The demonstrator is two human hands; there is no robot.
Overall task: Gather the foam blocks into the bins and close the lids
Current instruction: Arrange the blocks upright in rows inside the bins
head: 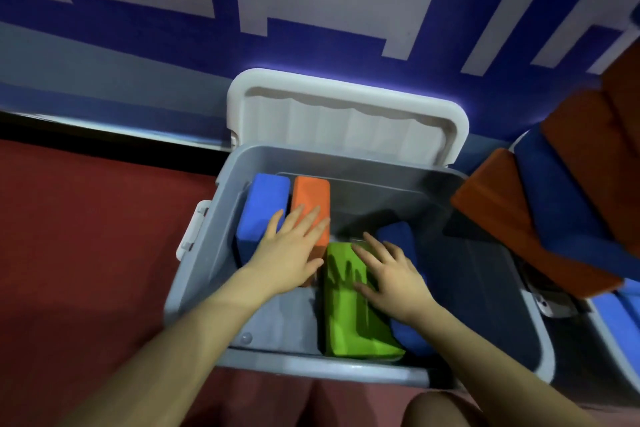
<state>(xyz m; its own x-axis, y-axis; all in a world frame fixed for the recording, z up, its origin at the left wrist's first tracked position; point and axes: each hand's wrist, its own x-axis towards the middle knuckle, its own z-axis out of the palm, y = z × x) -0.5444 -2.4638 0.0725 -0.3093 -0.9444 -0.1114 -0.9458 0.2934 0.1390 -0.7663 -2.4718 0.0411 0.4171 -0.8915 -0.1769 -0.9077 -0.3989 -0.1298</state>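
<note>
Centre frame: smooth grey plastic bin (446,191), white ribbed lid (346,118) propped open behind. Inside, matte foam bricks: blue block (263,204), orange block (311,194), green block (349,315). Left hand (289,253) flat, fingers spread on orange; right hand (391,277) splayed, pressing green.

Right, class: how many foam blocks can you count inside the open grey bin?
4: a blue block at far left, an orange block beside it, a green block in the middle, and a dark blue block right of it. More may lie hidden underneath.
</note>
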